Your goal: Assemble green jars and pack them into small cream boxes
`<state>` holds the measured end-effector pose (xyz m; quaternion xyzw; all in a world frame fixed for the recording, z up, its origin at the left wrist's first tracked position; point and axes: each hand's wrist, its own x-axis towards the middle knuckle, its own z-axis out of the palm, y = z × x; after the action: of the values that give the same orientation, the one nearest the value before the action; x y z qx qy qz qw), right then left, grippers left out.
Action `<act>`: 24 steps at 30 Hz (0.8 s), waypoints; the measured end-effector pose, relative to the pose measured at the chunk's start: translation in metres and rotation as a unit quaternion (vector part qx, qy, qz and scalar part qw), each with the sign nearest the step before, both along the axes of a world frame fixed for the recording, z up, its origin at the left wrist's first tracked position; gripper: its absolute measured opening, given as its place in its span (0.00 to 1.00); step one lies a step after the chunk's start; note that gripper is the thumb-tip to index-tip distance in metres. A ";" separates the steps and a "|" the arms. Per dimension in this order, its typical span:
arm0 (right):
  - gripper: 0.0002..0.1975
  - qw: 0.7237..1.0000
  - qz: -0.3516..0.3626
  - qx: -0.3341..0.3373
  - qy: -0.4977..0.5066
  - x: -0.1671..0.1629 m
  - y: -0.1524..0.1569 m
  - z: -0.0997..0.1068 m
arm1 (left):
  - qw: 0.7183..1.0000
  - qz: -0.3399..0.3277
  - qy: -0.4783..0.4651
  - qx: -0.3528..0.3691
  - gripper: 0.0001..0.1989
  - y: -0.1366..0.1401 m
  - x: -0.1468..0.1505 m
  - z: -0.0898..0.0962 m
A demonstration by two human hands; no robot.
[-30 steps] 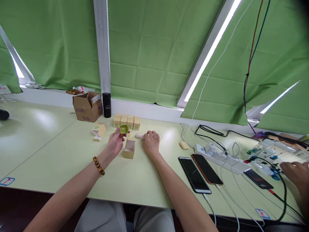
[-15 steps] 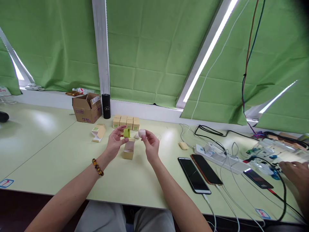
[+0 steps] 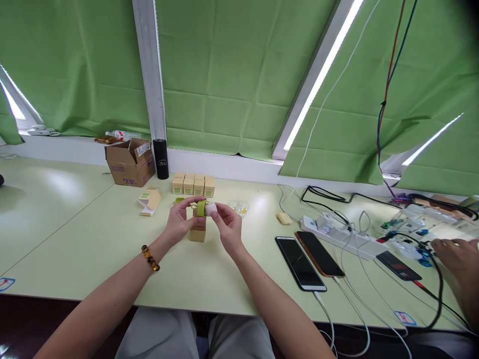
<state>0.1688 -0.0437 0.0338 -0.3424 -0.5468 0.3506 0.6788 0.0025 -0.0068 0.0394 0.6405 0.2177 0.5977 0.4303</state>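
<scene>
My left hand [image 3: 181, 218] pinches a small green cup-shaped cover [image 3: 201, 208] with a loop on its left side. In the fingers of my right hand [image 3: 229, 225] is a small white rounded piece [image 3: 210, 209]. The piece meets the cover's right-hand opening; how far it goes inside I cannot tell. Below them stands a small open cardboard box [image 3: 197, 235], partly covered by my hands. Another green piece [image 3: 179, 200] lies behind my left fingers. A clear plastic tray [image 3: 238, 207] with small yellow bits lies beyond my right hand.
Several small closed boxes [image 3: 193, 185] stand in a row behind my hands. An opened carton piece [image 3: 149, 201], a large cardboard box [image 3: 129, 163] and a black tumbler [image 3: 160, 159] are leftward. Phones [image 3: 300, 263], cables and a power strip [image 3: 340, 242] fill the right, near another person's hand [image 3: 454, 254].
My hands have come together, and the white piece has moved left to the green cover's opening. The view has shifted slightly, and the clear tray shows more plainly.
</scene>
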 end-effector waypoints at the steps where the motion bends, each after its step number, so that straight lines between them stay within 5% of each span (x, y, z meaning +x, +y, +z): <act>1: 0.16 1.000 0.000 -0.002 0.002 0.000 0.000 0.000 | 1.000 -0.001 0.002 0.000 0.26 0.000 0.000 -0.001; 24: 0.15 1.000 0.004 -0.007 0.015 0.000 -0.001 -0.001 | 0.997 0.032 0.060 0.040 0.24 -0.001 -0.001 -0.003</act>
<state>0.1688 -0.0447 0.0325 -0.3398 -0.5356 0.3617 0.6832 0.0016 -0.0079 0.0361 0.6844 0.2392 0.5798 0.3716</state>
